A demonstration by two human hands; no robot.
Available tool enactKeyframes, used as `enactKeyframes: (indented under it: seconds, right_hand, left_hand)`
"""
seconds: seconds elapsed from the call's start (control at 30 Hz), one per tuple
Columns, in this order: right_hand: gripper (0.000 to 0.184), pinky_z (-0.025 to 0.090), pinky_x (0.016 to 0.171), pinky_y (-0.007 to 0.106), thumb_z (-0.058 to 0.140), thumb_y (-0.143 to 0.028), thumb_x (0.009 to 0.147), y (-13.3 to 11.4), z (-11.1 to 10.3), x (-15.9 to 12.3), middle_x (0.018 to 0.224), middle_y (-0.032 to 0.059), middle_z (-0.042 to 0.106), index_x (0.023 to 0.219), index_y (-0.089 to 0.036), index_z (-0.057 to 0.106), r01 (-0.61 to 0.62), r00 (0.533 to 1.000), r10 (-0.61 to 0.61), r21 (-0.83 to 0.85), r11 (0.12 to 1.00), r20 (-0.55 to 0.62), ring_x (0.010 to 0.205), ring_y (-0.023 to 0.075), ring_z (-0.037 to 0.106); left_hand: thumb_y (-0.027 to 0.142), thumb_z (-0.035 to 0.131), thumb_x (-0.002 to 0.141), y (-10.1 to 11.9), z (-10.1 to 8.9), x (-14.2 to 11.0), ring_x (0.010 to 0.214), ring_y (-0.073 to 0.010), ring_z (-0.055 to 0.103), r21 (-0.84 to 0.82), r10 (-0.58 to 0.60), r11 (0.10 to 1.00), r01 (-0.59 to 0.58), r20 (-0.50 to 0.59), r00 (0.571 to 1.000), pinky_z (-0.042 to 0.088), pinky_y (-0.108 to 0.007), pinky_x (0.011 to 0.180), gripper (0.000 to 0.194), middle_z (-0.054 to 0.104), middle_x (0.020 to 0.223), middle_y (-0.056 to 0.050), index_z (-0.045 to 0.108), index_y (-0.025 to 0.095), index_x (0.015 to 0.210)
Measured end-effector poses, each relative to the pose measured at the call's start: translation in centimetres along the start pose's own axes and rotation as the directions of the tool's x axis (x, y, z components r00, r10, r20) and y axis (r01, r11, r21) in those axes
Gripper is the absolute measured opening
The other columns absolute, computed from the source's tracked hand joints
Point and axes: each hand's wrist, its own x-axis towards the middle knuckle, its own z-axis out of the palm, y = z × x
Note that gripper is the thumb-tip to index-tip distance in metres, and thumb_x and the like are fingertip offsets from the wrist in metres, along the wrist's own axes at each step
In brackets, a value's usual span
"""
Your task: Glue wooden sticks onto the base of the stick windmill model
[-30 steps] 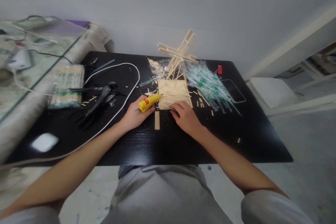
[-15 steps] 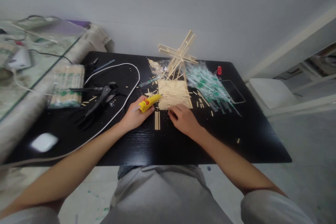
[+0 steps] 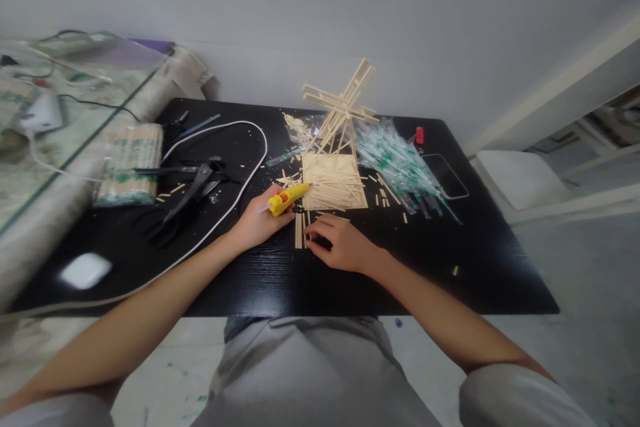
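My left hand (image 3: 259,221) is wrapped round a yellow hot glue gun (image 3: 287,199), with a clear glue stick showing at its back end. The nozzle points right, over the left edge of a square wooden stick base (image 3: 333,203). Just in front of this base, my right hand (image 3: 343,243) has its thumb and fingertips curled together at the rightmost stick beside a small row of wooden sticks (image 3: 299,232). The fingers partly hide that stick. A windmill-like stick frame (image 3: 345,107) stands at the back of the base, and many loose short sticks (image 3: 333,192) lie on it.
On the black table (image 3: 250,287), pliers or shears (image 3: 193,190), a packed stick bundle (image 3: 131,163), a white cable (image 3: 225,213) and a white case (image 3: 86,271) lie leftward. Plastic wrappers (image 3: 395,157), a phone (image 3: 445,175) and a red object (image 3: 419,135) lie to the right.
My right hand has moved toward me and left, from the base's front edge to the row of sticks. A stick now lies crosswise behind it. The glue gun has barely shifted.
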Motion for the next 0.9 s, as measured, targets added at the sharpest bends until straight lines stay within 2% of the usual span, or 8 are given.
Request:
enactKeyframes:
  seconds: [0.17,0.43,0.77,0.9]
  right_hand:
    - [0.01,0.057,0.088,0.039,0.068,-0.022,0.096,-0.12,-0.35,0.13,0.098,0.0085,0.073,0.105,-0.019,0.071,0.056,0.998,-0.057,0.021,0.998,0.041,0.092,0.0231,0.066]
    - [0.025,0.054,0.098,0.05,0.075,-0.029,0.091,0.28,-0.77,0.15,0.109,0.0123,0.07,0.113,-0.018,0.072,0.015,1.0,-0.015,-0.119,0.993,0.002,0.103,0.0285,0.064]
    - [0.023,0.056,0.093,0.046,0.078,-0.03,0.091,0.23,-0.75,0.13,0.109,0.0112,0.07,0.11,-0.018,0.073,0.066,0.998,-0.064,-0.092,0.994,0.026,0.1,0.0265,0.066]
    - [0.025,0.056,0.095,0.046,0.079,-0.029,0.09,0.17,-0.79,0.14,0.111,0.0119,0.071,0.111,-0.017,0.073,0.062,0.998,-0.06,-0.083,0.995,0.027,0.101,0.0267,0.066]
  left_hand:
    - [0.026,0.072,0.075,-0.3,-0.35,0.0,0.082,-0.0192,0.067,0.029,0.013,0.999,-0.015,0.073,0.997,0.054,-0.034,0.076,0.028,0.068,0.087,0.001,0.059,0.023,0.099]
    - [0.025,0.073,0.075,-0.5,-0.51,-0.08,0.085,-0.0197,0.068,0.038,0.019,0.999,-0.023,0.103,0.995,0.055,-0.035,0.077,0.032,0.067,0.09,0.001,0.059,0.023,0.103]
    - [0.024,0.074,0.074,-0.59,-0.51,-0.06,0.083,-0.0196,0.068,0.056,0.022,0.998,-0.028,0.102,0.994,0.055,-0.034,0.076,0.029,0.067,0.089,0.002,0.059,0.023,0.099]
    - [0.026,0.074,0.076,-0.68,-0.48,-0.1,0.087,-0.02,0.069,0.053,0.049,0.997,-0.055,0.113,0.992,0.055,-0.035,0.078,0.032,0.069,0.093,0.001,0.06,0.024,0.104]
